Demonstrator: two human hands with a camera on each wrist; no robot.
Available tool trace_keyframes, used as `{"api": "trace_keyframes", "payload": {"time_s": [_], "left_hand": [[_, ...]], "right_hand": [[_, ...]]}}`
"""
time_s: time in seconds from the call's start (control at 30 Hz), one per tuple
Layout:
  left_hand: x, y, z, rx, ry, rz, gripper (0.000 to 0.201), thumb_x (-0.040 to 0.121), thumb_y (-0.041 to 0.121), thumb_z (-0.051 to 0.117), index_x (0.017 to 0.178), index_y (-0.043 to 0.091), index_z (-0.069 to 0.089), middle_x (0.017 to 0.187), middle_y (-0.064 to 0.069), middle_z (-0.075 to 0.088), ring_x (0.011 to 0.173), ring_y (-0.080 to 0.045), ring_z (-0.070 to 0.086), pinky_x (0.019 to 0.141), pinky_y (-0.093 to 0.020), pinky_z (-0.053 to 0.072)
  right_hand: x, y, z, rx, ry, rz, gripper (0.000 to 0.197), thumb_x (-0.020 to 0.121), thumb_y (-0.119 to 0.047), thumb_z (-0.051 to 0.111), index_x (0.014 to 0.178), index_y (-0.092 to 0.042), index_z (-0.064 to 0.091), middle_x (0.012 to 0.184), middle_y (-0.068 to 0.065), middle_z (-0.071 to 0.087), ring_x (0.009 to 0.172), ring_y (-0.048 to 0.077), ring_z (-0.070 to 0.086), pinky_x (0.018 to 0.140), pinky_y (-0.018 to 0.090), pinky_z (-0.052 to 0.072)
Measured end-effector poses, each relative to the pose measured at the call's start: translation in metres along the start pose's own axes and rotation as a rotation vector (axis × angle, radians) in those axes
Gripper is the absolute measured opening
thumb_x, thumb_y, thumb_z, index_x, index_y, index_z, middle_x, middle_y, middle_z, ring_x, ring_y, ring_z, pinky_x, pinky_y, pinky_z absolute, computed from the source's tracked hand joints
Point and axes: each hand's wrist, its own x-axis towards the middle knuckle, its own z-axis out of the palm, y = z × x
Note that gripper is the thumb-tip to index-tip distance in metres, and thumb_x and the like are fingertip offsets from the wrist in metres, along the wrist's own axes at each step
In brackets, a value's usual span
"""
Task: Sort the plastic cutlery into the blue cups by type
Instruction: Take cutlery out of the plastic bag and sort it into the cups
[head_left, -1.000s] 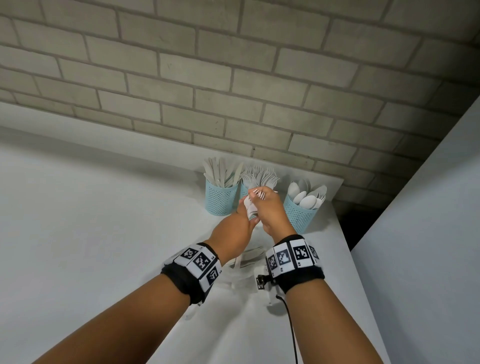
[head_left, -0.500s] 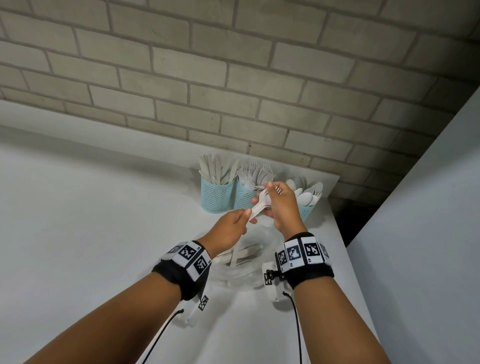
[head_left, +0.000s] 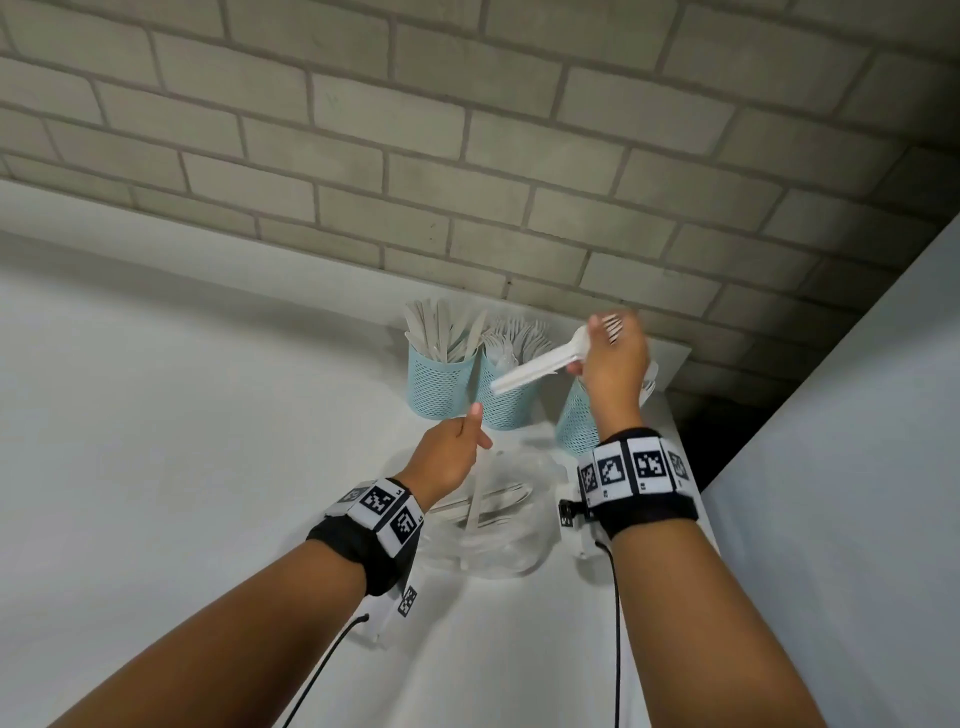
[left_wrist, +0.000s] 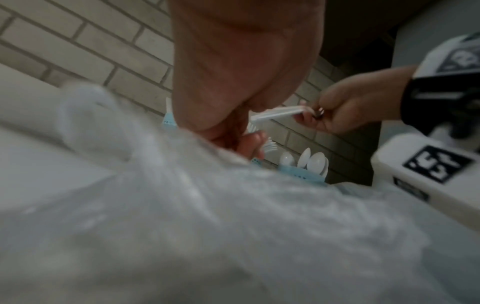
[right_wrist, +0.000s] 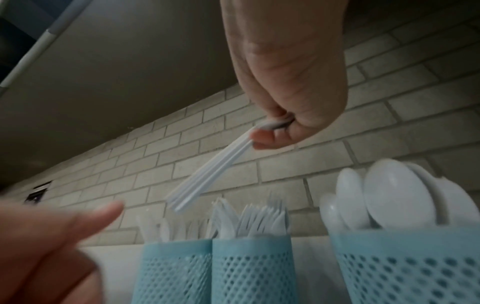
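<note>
Three blue mesh cups stand in a row at the wall: the knife cup on the left, the fork cup in the middle, and the spoon cup on the right, partly hidden by my right wrist. My right hand grips a bundle of white plastic forks by their heads above the fork and spoon cups. Their handles slant down and left. My left hand hangs lower, apart from the bundle, with loosely curled fingers that hold nothing.
A clear plastic container with loose white cutlery sits on the white counter just under my left hand. The brick wall rises behind the cups. The counter ends at the right by a dark gap and a white panel.
My right hand has lifted the fork bundle up and to the right, over the cups. My left hand has let go of the handles and dropped toward the clear container.
</note>
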Motion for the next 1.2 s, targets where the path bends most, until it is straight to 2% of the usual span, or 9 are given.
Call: {"api": "trace_keyframes", "payload": {"time_s": [0.1, 0.2, 0.3, 0.43, 0.6, 0.73, 0.93, 1.03, 1.2], "left_hand": [[0.002, -0.007, 0.003, 0.397, -0.155, 0.014, 0.051, 0.100, 0.040, 0.030, 0.095, -0.001, 0.061, 0.102, -0.015, 0.064, 0.096, -0.029, 0.058, 0.086, -0.033, 0.043], [0.003, -0.011, 0.009, 0.664, -0.277, 0.000, 0.043, 0.095, 0.038, 0.047, 0.109, -0.001, 0.058, 0.119, -0.016, 0.059, 0.110, -0.029, 0.054, 0.092, -0.032, 0.042], [0.000, -0.014, 0.013, 0.747, -0.294, -0.026, 0.060, 0.086, 0.043, 0.059, 0.130, 0.005, 0.043, 0.129, -0.015, 0.048, 0.118, -0.031, 0.048, 0.097, -0.036, 0.041], [-0.001, -0.019, 0.014, 0.780, -0.300, -0.048, 0.071, 0.077, 0.040, 0.071, 0.127, 0.004, 0.036, 0.125, -0.015, 0.049, 0.115, -0.031, 0.050, 0.092, -0.037, 0.044], [-0.001, -0.020, 0.012, 0.743, -0.294, -0.057, 0.078, 0.072, 0.038, 0.076, 0.128, 0.005, 0.033, 0.121, -0.013, 0.054, 0.111, -0.031, 0.054, 0.090, -0.039, 0.048], [0.000, -0.021, 0.013, 0.704, -0.293, -0.057, 0.078, 0.071, 0.036, 0.077, 0.127, 0.006, 0.033, 0.117, -0.012, 0.058, 0.107, -0.030, 0.057, 0.090, -0.041, 0.049], [0.001, -0.019, 0.011, 0.645, -0.293, -0.084, 0.077, 0.071, 0.031, 0.079, 0.127, 0.003, 0.034, 0.120, -0.013, 0.057, 0.108, -0.028, 0.057, 0.090, -0.037, 0.049], [0.002, -0.018, 0.009, 0.608, -0.270, -0.100, 0.075, 0.070, 0.027, 0.081, 0.125, 0.002, 0.037, 0.121, -0.013, 0.056, 0.109, -0.028, 0.056, 0.089, -0.033, 0.047], [-0.001, -0.018, 0.011, 0.598, -0.261, -0.075, 0.074, 0.069, 0.025, 0.081, 0.125, 0.003, 0.038, 0.116, -0.013, 0.058, 0.104, -0.027, 0.058, 0.082, -0.031, 0.047]], "right_hand": [[0.014, -0.007, 0.003, 0.006, 0.186, -0.205, 0.010, 0.097, -0.021, 0.047, 0.091, -0.019, 0.054, 0.081, -0.004, 0.059, 0.079, 0.024, 0.063, 0.065, 0.038, 0.056], [0.017, -0.007, 0.012, -0.103, 0.204, -0.354, 0.019, 0.098, -0.020, 0.043, 0.101, -0.011, 0.060, 0.089, 0.005, 0.065, 0.082, 0.020, 0.058, 0.069, 0.026, 0.044], [0.011, 0.001, 0.022, -0.223, 0.146, -0.484, 0.023, 0.097, -0.018, 0.045, 0.105, -0.007, 0.064, 0.096, 0.012, 0.068, 0.086, 0.023, 0.061, 0.067, 0.016, 0.033], [0.001, 0.017, 0.034, -0.363, 0.013, -0.460, 0.025, 0.098, -0.017, 0.045, 0.108, -0.006, 0.064, 0.098, 0.013, 0.068, 0.089, 0.027, 0.062, 0.069, 0.020, 0.034], [-0.003, 0.025, 0.043, -0.583, -0.187, -0.423, 0.026, 0.098, -0.014, 0.040, 0.108, -0.006, 0.064, 0.073, 0.009, 0.054, 0.094, 0.037, 0.054, 0.079, 0.038, 0.042], [-0.005, 0.031, 0.049, -0.895, -0.400, -0.339, 0.035, 0.101, -0.030, 0.030, 0.117, -0.020, 0.059, 0.112, 0.017, 0.060, 0.118, 0.030, 0.041, 0.092, 0.038, 0.032], [-0.004, 0.033, 0.052, -1.060, -0.588, -0.267, 0.042, 0.101, -0.039, 0.021, 0.130, -0.025, 0.048, 0.133, 0.009, 0.052, 0.127, 0.030, 0.031, 0.099, 0.044, 0.027], [-0.009, 0.027, 0.048, -0.987, -0.454, -0.395, 0.036, 0.099, -0.032, 0.032, 0.130, -0.022, 0.048, 0.135, 0.007, 0.050, 0.123, 0.031, 0.034, 0.097, 0.041, 0.029], [-0.029, 0.023, 0.038, -0.526, -0.176, -0.564, 0.024, 0.089, -0.008, 0.045, 0.100, -0.010, 0.067, 0.105, 0.009, 0.065, 0.102, 0.029, 0.050, 0.085, 0.037, 0.041]]}}
